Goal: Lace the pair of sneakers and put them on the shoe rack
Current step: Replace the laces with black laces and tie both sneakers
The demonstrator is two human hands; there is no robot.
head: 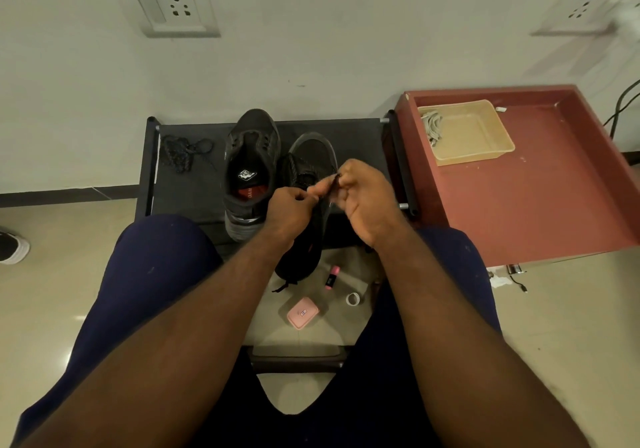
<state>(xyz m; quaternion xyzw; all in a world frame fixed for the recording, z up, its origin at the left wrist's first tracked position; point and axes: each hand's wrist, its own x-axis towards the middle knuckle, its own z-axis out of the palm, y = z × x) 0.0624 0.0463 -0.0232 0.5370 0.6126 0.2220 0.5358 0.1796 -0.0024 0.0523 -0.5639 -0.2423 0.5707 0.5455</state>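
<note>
Head view: a black unlaced sneaker [251,170] stands near the middle of the shoe rack [194,188]. A loose lace [185,151] lies bunched at the rack's left end. The second sneaker [313,155] lies toe-first on the rack's right half, with its heel past the front edge. Over it, the left hand [291,212] and right hand [367,198] each pinch the threaded lace [333,184], fingers curled.

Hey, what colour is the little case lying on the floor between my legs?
The little case is pink; the head view shows it best.
</note>
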